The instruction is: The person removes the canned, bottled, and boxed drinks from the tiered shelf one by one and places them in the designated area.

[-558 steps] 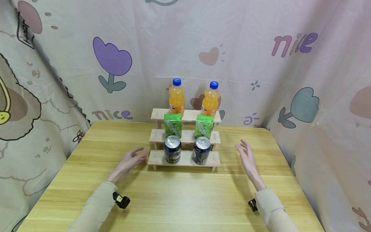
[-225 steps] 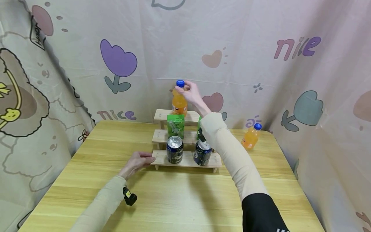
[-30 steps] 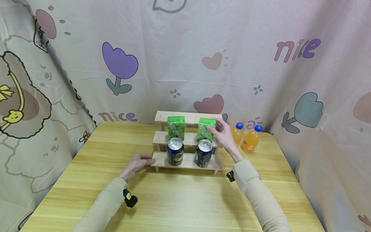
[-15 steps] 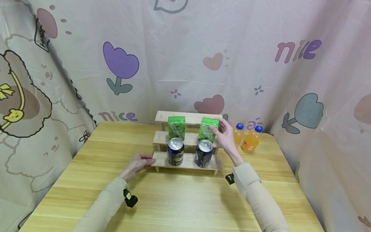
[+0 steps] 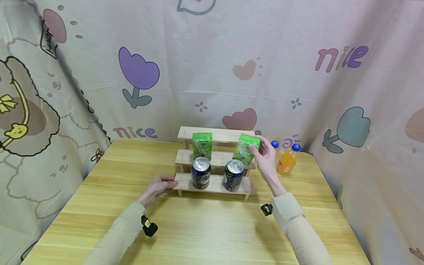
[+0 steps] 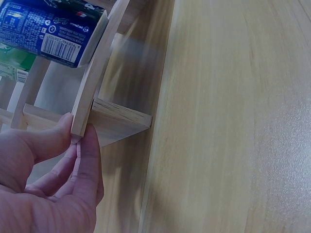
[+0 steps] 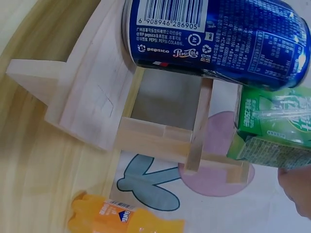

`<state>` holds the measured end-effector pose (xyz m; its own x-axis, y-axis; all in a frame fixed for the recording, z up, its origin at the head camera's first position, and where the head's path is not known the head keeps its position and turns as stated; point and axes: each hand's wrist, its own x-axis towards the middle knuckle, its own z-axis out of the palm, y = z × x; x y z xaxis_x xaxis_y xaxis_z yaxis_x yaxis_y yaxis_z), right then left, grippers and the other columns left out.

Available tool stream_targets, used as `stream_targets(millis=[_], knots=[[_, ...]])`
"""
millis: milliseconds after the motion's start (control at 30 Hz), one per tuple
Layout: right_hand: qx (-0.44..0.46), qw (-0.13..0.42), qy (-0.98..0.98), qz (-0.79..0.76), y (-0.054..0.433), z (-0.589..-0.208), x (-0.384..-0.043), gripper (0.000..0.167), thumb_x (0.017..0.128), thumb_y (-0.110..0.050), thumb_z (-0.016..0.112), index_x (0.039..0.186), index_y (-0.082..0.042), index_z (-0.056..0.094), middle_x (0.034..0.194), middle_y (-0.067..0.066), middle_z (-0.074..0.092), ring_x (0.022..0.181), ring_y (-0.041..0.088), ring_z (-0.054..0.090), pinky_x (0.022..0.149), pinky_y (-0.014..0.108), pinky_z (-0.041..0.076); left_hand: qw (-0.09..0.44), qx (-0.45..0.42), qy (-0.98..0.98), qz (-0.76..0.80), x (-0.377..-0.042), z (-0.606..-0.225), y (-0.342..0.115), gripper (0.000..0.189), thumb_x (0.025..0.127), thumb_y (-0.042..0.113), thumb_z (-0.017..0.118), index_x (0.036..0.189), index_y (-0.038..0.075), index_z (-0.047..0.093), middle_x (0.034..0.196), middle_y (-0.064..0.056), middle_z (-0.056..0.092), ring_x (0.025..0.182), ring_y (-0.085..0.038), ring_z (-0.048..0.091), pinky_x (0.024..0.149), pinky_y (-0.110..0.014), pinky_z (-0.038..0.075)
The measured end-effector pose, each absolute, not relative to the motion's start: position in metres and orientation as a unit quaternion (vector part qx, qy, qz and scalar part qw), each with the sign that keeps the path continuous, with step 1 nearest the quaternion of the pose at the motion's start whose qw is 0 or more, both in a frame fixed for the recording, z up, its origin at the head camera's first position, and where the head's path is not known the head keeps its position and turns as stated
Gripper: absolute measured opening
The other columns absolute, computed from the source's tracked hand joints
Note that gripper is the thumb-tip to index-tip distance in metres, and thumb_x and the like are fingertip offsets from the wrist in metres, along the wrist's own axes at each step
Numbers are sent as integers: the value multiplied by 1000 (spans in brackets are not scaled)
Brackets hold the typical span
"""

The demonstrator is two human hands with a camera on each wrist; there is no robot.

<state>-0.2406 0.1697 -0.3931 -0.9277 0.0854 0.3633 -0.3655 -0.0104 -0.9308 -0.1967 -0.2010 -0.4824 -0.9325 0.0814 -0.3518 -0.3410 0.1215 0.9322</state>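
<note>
My left hand (image 5: pixel 159 187) pinches the left end of the bottom step of a three-step wooden rack (image 5: pixel 216 183); thumb and fingers (image 6: pixel 89 165) grip the board's edge in the left wrist view. My right hand (image 5: pixel 266 159) holds a green juice carton (image 5: pixel 244 149) by its right side, tilted, over the right end of the middle step. Another juice carton (image 5: pixel 202 145) stands on that step at the left. Two dark blue Pepsi cans stand on the bottom step, the left can (image 5: pixel 200 173) and the right can (image 5: pixel 233 175). The top step (image 5: pixel 216 134) bears nothing.
Two orange drink bottles with blue caps stand on the wooden table (image 5: pixel 205 228) right of the rack: the outer bottle (image 5: pixel 287 160) shows fully, the inner bottle (image 5: pixel 274 145) is mostly behind my right hand. A printed curtain (image 5: pixel 185 55) hangs close behind the table.
Both orange bottles have gone from the top step to the table at the right. In the last second the right carton has tilted and moved right with my right hand. My left hand stays put.
</note>
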Motion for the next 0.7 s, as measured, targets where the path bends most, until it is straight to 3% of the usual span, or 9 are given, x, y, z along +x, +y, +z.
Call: stream_targets(millis=[133, 400, 700], knots=[[101, 173, -657, 727, 179, -394, -235, 41, 94, 5, 62, 134, 10, 51, 112, -15, 67, 104, 5, 62, 92, 14, 54, 162, -91, 731, 657, -197, -482, -201, 49, 92, 1, 69, 132, -20, 49, 102, -11, 68, 81, -10, 67, 80, -23, 63], [123, 172, -572, 792, 207, -401, -228, 40, 95, 11, 58, 133, 17, 47, 114, -2, 67, 99, 10, 61, 85, 15, 56, 160, -98, 728, 660, -197, -484, -200, 48, 92, 0, 68, 132, -19, 50, 104, -13, 70, 81, -9, 67, 80, -21, 63], [118, 195, -479, 848, 246, -415, -223, 32, 93, 16, 57, 122, 6, 64, 114, 7, 70, 95, 14, 61, 81, 19, 57, 161, -96, 735, 651, -197, -483, -201, 49, 92, 2, 69, 132, -19, 50, 106, -14, 70, 82, -8, 67, 81, -22, 63]])
